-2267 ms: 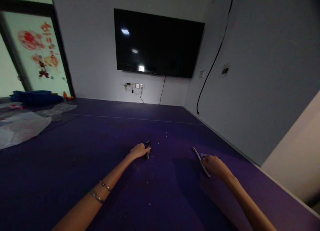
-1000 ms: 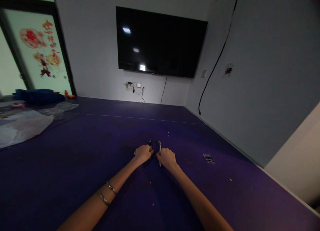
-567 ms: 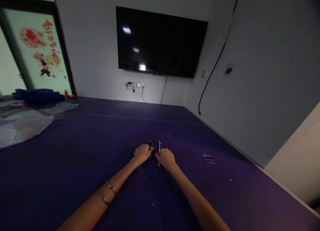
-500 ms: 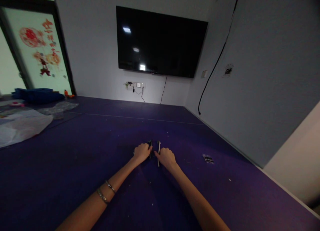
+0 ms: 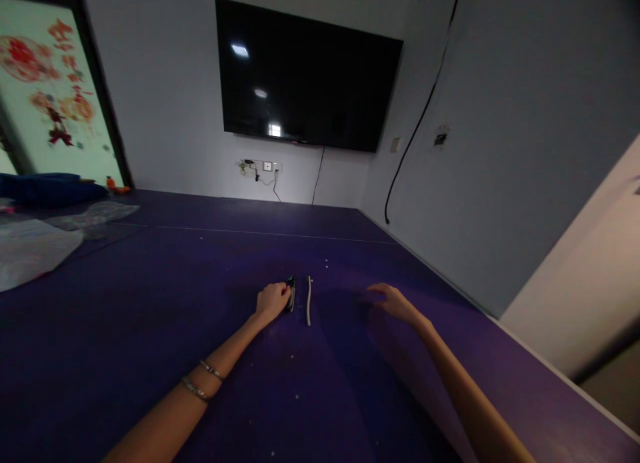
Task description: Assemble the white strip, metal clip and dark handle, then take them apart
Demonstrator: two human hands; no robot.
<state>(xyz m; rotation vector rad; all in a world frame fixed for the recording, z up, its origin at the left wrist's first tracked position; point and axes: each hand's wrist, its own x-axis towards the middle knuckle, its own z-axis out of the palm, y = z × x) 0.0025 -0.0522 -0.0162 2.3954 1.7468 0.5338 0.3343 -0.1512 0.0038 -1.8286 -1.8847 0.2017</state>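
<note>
My left hand [image 5: 273, 301] is closed around a small dark object with a pale edge [image 5: 291, 295], whose kind I cannot make out, low over the purple surface [image 5: 200, 329]. Just right of it lies a thin, slightly curved whitish strip [image 5: 309, 301], touched by neither hand. My right hand [image 5: 395, 303] is well over to the right, its fingers stretched out and apart, pointing left. Nothing shows in its fingers. The small printed packet seen on that side before is out of sight, at about the spot the right hand covers.
White crumbs [image 5: 297, 396] are scattered on the surface. At the left lie a white plastic sheet [image 5: 35, 249], clear plastic [image 5: 100, 213] and a blue cloth bundle [image 5: 55, 189]. A black cable [image 5: 405, 163] hangs along the right wall, and a television [image 5: 310, 76] is mounted ahead.
My right hand has let go of the whitish strip, leaving it lying on the surface, and has moved right. My left hand keeps the dark object. The view has turned slightly right.
</note>
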